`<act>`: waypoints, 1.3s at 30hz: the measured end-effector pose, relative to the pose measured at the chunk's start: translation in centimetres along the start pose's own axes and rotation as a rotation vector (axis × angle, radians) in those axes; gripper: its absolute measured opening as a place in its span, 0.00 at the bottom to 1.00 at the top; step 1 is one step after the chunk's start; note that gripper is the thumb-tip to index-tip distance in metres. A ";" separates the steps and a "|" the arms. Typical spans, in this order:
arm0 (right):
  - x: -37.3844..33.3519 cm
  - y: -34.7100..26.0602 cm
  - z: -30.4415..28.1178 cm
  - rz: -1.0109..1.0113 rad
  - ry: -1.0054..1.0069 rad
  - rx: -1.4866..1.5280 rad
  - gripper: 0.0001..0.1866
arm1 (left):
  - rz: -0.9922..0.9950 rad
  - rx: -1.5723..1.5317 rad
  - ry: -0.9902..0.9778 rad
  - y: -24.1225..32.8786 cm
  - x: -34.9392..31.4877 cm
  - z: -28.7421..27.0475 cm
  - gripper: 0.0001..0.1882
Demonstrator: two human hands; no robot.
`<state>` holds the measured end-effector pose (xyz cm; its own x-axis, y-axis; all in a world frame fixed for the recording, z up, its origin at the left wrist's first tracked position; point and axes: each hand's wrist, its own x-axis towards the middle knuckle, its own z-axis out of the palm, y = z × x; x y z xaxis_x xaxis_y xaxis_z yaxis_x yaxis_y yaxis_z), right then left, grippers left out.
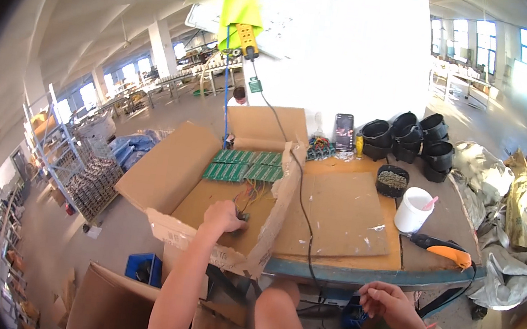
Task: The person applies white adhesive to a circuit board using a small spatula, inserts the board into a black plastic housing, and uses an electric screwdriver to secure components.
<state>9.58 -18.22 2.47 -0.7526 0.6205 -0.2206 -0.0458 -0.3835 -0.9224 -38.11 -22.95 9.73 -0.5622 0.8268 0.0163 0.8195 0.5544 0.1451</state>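
My left hand (223, 217) reaches into an open cardboard box (187, 164) on the workbench. Its fingers are closed on a small dark-green piece (242, 216) with thin coloured wires (248, 196) beside it; the hand hides most of the piece, so its kind is unclear. Panels of green circuit boards (244, 166) lie in rows at the far side of the box. Over my lap, in front of the bench edge, hovers my right hand (388, 304), its fingers curled together; whether anything is between them I cannot make out.
A cardboard sheet (336, 217) covers the bench, crossed by a black cable (302, 196). To the right are a soldering iron (442, 249) with an orange handle, a white tub (413, 211), a black cup of small parts (392, 181), several black cups (407, 135) and a phone (344, 132).
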 end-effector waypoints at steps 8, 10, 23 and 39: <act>-1.5 -1.3 0.0 -0.092 0.064 -0.109 0.14 | 0.020 -0.751 0.324 0.8 -4.4 -1.7 0.14; -0.3 -2.5 1.3 -0.157 0.025 -0.166 0.15 | 0.168 -1.199 0.447 4.9 -8.7 -2.5 0.12; 6.1 -8.2 2.4 -0.875 0.320 -0.576 0.10 | 0.356 -1.649 -0.803 23.1 -14.1 3.2 0.21; 7.2 -5.2 1.3 -0.771 0.484 -0.368 0.10 | 0.239 -1.797 -0.299 25.3 -11.6 8.9 0.21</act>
<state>3.49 -12.67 6.08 -0.2482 0.8563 0.4530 -0.1424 0.4303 -0.8914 -9.84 -17.63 4.41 -0.2644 0.9621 0.0661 -0.3384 -0.1567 0.9279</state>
